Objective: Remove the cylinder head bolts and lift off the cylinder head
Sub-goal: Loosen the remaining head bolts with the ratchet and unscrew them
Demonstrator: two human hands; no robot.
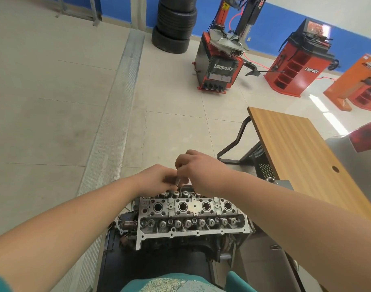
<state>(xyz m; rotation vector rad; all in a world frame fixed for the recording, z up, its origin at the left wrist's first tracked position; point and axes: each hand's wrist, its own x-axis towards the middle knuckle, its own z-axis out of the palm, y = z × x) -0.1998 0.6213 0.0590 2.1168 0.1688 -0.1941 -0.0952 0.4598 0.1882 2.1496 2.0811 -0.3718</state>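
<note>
Cylinder head (191,216) seated on the engine, below both hands. Right hand (198,167) and left hand (159,178) pinch a slim bolt (178,181), apparently lifting it from the far row; next, draw it straight up.

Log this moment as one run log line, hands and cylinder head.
left hand: pinching slim metal part | right hand: gripping same part | cylinder head: seated on engine | location: far edge

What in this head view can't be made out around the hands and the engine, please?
- Thin metal piece between left hand and right hand: blurred, mostly covered by fingers.
- Far edge of the cylinder head: hidden behind both hands.
- Engine below: dark, cut off by the person's clothing.
</note>
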